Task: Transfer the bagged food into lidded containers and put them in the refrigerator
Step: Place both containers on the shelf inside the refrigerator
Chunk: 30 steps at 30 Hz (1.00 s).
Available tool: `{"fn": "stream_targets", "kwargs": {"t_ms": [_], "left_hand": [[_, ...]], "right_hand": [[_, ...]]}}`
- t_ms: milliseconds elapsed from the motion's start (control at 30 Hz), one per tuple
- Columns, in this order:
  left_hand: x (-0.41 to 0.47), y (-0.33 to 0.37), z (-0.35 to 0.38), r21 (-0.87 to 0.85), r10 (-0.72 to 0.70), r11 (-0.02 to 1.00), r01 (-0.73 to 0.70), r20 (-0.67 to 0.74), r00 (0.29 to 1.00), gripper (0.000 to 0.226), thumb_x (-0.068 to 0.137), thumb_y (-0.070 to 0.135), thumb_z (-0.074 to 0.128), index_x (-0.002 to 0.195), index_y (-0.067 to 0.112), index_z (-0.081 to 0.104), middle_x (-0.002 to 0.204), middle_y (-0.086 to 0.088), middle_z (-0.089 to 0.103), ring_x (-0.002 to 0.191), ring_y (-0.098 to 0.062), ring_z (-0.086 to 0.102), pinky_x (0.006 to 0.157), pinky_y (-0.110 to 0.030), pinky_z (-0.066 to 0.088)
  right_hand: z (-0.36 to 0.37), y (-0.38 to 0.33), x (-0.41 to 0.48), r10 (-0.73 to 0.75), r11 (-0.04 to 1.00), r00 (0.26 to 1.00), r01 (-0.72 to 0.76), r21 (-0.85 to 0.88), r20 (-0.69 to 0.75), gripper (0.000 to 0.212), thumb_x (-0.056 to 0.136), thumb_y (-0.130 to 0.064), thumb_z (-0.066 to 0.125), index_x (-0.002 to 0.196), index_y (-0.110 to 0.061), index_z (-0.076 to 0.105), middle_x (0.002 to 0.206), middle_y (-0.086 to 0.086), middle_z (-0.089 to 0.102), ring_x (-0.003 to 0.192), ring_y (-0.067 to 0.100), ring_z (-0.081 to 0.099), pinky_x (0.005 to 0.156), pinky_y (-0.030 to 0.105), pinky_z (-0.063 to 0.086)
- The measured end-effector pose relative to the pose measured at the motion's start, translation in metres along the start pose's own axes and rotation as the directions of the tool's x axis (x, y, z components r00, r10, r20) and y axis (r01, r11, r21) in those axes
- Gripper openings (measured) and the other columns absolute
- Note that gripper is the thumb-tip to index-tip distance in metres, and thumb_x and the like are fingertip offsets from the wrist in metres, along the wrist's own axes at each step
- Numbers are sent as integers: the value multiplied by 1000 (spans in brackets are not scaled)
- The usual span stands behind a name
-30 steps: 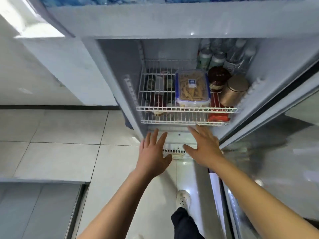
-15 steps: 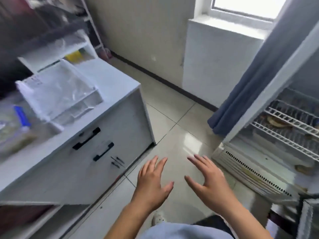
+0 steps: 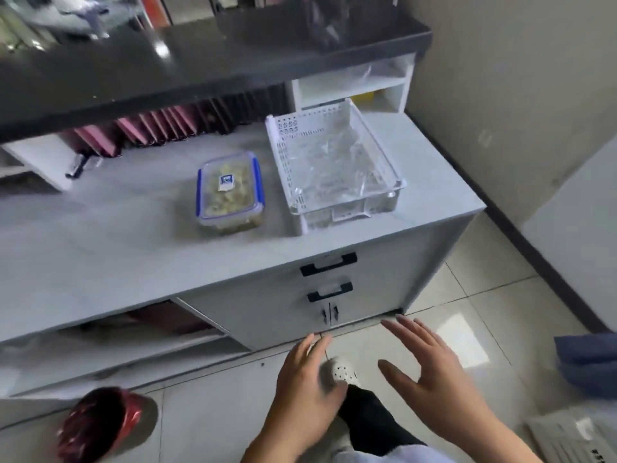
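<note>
Hands spread, empty: left hand (image 3: 306, 390), right hand (image 3: 431, 372) | container (image 3: 229, 192) lidded, contents blurred | basket (image 3: 286, 163) contents unclear

Box (image 3: 229, 192): on the desk (image 3: 100, 245), lid on.
Basket (image 3: 334, 165): at the desk's right end.
Left hand (image 3: 307, 379), right hand (image 3: 430, 372): flat, in front of the desk.

container (image 3: 229, 193) sticker — blurred, nothing legible

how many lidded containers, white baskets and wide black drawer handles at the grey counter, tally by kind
lidded container: 1
white basket: 1
wide black drawer handles: 2
total: 4
</note>
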<state>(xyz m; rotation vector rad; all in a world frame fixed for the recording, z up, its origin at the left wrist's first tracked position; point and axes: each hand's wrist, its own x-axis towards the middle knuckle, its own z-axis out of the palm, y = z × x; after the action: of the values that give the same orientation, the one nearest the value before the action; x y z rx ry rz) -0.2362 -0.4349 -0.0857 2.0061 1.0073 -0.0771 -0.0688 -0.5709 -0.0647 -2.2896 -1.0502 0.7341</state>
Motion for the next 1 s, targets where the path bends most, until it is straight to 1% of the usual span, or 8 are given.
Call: {"fn": "stream_targets", "kwargs": {"t_ms": [233,333,433,533,633,800,867,1000], "left_hand": [[61,-20,-79,-77,-211,977,198,-241,947,70,93,35,65,153,31,30,163,8,19,150,-5,13,118,-18,11],[80,-26,-111,-201,-253,961,192,-349,902,66,92,32,68,149,36,35,157,16,27,145,-1,23,115,-19,21],[95,-36,-139,-415,-365,890,188,-402,840,57,93,29,67,140,48,41,145,27,35,133,5,35,100,-13,31],[111,-48,-162,-646,-465,753,124,-390,795,48,94,22,65,130,49,50,145,19,45,135,-4,40,106,-26,34],[137,-64,-194,-724,-514,683,97,-382,768,46,94,18,65,134,36,54,143,9,52,131,-8,48,103,-27,37],[203,-92,-248,-728,-497,669,150,-287,819,58,90,28,70,144,28,48,135,4,53,123,-13,54,90,-26,40],[232,-101,-265,-737,-468,653,175,-210,858,58,89,28,71,143,25,50,129,3,62,117,-16,61,86,-27,44],[271,-110,-291,-744,-291,660,104,-126,948,39,87,11,71,125,19,66,106,1,77,100,-19,72,86,-33,55]], "right_hand": [[3,-75,142,-305,952,939,300,54,160,60,91,-51,58,148,-41,40,157,-19,30,150,9,17,121,35,20],[14,-109,183,-435,899,877,414,140,202,56,91,-48,57,145,-41,44,155,-20,34,149,5,19,121,32,22],[24,-143,210,-539,840,816,499,215,211,49,93,-37,62,141,-41,50,152,-21,39,146,-2,24,117,22,23],[34,-170,239,-585,811,783,563,156,214,56,93,-42,60,146,-39,44,159,-14,31,150,7,19,119,29,23],[49,-194,280,-491,854,830,518,-40,265,67,95,-49,55,154,-40,25,167,-8,10,154,20,4,122,40,15],[84,-210,331,-331,896,909,387,-219,253,76,94,-56,51,157,-40,11,168,-5,-6,152,24,-18,123,52,10],[101,-207,337,-330,912,925,364,-190,190,79,90,-62,51,157,-39,15,167,-11,-5,150,19,-25,123,51,14],[122,-202,329,-360,928,933,358,-105,-1,81,82,-74,47,153,-39,33,165,-16,8,152,11,-17,123,44,17]]}}
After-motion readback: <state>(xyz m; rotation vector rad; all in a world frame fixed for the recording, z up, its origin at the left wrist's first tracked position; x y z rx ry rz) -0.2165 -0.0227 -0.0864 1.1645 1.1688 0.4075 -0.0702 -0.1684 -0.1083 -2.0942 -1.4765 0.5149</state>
